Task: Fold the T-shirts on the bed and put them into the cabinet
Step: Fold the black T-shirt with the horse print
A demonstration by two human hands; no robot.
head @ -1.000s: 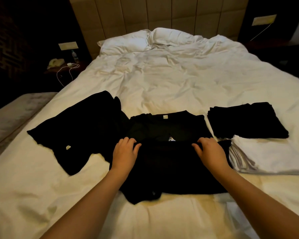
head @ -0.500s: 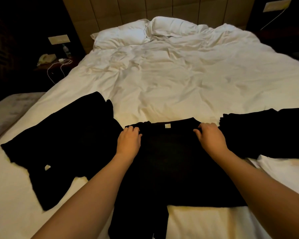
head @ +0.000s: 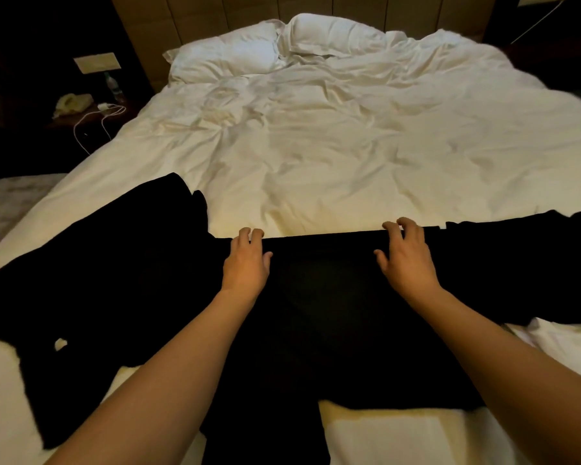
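Note:
A black T-shirt lies folded in half on the white bed right in front of me. My left hand and my right hand rest on its far corners. Their fingers curl over the far edge of the fold and both thumbs are splayed on top of the cloth. A second black T-shirt lies spread and unfolded to the left. A folded black T-shirt sits to the right, touching the middle one. The cabinet is not in view.
A folded white garment lies at the right edge, near me. Two pillows lie at the headboard. A dark nightstand at the left holds a phone, a bottle and a white cable.
Both hands carried the lower half of the black T-shirt away from me, up over the collar and label, which are now covered. My view moved closer and lower.

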